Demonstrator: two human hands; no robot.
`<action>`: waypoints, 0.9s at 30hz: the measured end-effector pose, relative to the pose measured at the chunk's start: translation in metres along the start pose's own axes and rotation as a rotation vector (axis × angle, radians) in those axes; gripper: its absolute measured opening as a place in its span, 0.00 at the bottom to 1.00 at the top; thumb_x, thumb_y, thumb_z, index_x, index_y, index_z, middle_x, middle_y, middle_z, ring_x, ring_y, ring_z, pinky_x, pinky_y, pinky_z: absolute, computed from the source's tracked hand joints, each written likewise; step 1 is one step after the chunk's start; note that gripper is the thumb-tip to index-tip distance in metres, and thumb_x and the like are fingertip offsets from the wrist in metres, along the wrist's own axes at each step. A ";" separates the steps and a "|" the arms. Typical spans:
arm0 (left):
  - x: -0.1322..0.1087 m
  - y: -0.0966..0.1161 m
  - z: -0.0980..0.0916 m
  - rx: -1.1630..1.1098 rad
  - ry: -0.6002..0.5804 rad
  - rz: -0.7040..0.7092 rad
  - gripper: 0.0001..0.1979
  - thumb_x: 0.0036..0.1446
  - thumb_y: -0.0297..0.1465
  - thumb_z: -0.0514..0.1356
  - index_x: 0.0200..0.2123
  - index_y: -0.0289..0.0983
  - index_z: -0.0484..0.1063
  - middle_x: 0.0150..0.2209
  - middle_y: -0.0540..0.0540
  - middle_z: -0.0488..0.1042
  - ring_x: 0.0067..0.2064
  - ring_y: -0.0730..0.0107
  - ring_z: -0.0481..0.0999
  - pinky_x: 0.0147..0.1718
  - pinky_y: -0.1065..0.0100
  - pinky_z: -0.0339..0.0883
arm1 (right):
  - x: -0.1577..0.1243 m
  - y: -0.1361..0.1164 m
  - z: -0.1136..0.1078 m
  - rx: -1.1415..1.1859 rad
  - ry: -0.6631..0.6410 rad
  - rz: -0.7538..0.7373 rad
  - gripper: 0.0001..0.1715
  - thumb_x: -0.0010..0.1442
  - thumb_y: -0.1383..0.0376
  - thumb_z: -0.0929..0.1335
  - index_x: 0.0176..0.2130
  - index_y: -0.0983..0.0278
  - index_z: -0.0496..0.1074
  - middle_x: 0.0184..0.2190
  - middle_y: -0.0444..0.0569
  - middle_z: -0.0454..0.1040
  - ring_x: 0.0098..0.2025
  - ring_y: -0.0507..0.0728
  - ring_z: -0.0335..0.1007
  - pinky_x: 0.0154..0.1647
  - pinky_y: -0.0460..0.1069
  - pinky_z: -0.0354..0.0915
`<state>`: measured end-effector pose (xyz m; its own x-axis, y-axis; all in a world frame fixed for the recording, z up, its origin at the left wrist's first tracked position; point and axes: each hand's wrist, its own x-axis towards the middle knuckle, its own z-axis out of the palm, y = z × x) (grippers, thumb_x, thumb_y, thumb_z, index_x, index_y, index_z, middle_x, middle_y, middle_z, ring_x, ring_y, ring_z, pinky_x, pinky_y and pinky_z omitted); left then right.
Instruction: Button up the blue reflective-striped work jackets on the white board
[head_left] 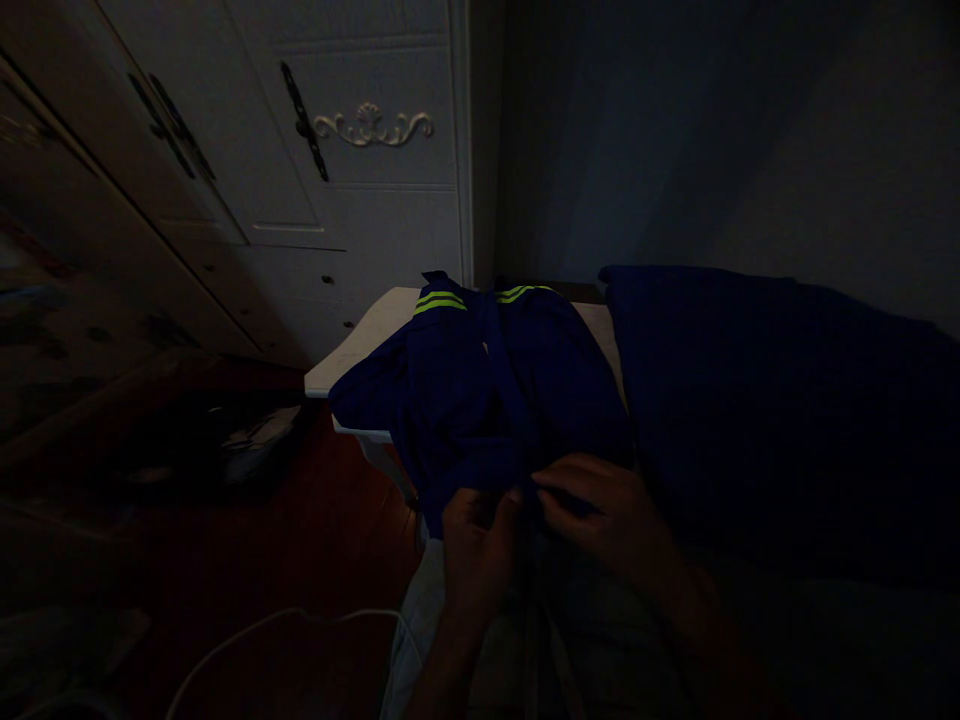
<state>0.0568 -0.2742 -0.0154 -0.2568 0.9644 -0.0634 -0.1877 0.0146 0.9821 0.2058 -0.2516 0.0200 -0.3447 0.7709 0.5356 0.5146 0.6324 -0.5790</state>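
The left hand [480,545] pinches the near edge of the blue garment [465,390]. The right hand [600,500] is bent just beside it; dim light prevents confirming its grip. The garment extends ahead of both hands over the white tabletop [367,345].

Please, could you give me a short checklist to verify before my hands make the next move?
1. Lighting sufficient: not ok, the scene is very dark.
2. Blue garment supported: ok, it lies on the white table, though part hangs past the edge.
3. Left hand at the garment's near part: ok.
4. Right hand gripping cloth: cannot tell, too dark at the fingertips.
5. White cable apart from the garment: ok, it runs at lower left.
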 end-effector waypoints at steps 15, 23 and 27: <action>0.001 0.003 -0.005 0.099 -0.107 0.002 0.14 0.49 0.38 0.68 0.36 0.34 0.79 0.36 0.43 0.81 0.39 0.63 0.79 0.39 0.68 0.72 | -0.006 0.004 0.007 0.117 0.064 0.156 0.07 0.60 0.69 0.69 0.38 0.62 0.79 0.34 0.47 0.80 0.35 0.53 0.78 0.36 0.45 0.72; 0.003 0.012 -0.010 0.291 -0.141 0.037 0.11 0.50 0.38 0.67 0.24 0.35 0.78 0.24 0.46 0.77 0.31 0.64 0.78 0.31 0.69 0.70 | -0.004 -0.002 0.001 0.115 -0.017 0.108 0.08 0.66 0.65 0.66 0.37 0.62 0.76 0.33 0.45 0.77 0.36 0.50 0.75 0.39 0.44 0.67; -0.002 0.013 -0.008 0.288 -0.144 0.034 0.11 0.50 0.37 0.66 0.23 0.35 0.77 0.24 0.46 0.77 0.32 0.64 0.77 0.32 0.69 0.69 | -0.004 -0.002 0.008 0.148 0.019 0.238 0.11 0.66 0.63 0.65 0.34 0.63 0.73 0.30 0.45 0.73 0.34 0.51 0.72 0.37 0.44 0.65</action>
<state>0.0470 -0.2777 -0.0037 -0.1181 0.9927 -0.0243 0.0998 0.0362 0.9944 0.1999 -0.2553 0.0137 -0.2126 0.8985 0.3841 0.4586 0.4389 -0.7727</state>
